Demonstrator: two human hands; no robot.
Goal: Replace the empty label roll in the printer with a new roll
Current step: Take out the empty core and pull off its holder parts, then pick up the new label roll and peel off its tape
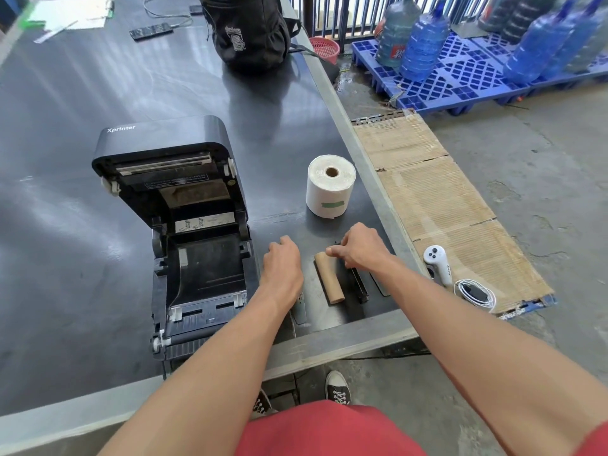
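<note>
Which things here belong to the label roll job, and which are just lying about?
Job: open black label printer; white new label roll; brown cardboard empty core; black plastic spindle.
Lying about: black fabric backpack; white plastic controller; blue water jugs.

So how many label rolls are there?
2: a full white roll standing right of the open printer; an empty brown core lying beside the black spindle the right hand pinches.

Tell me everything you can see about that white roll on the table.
The roll is a fat white cylinder of wound paper, seemingly under clear film, standing on end on the dark table. A brown cardboard core shows as a hole in its top. A green strip of tape sits low on its side. It stands right of the open printer, apart from it; only the table touches it.
</note>
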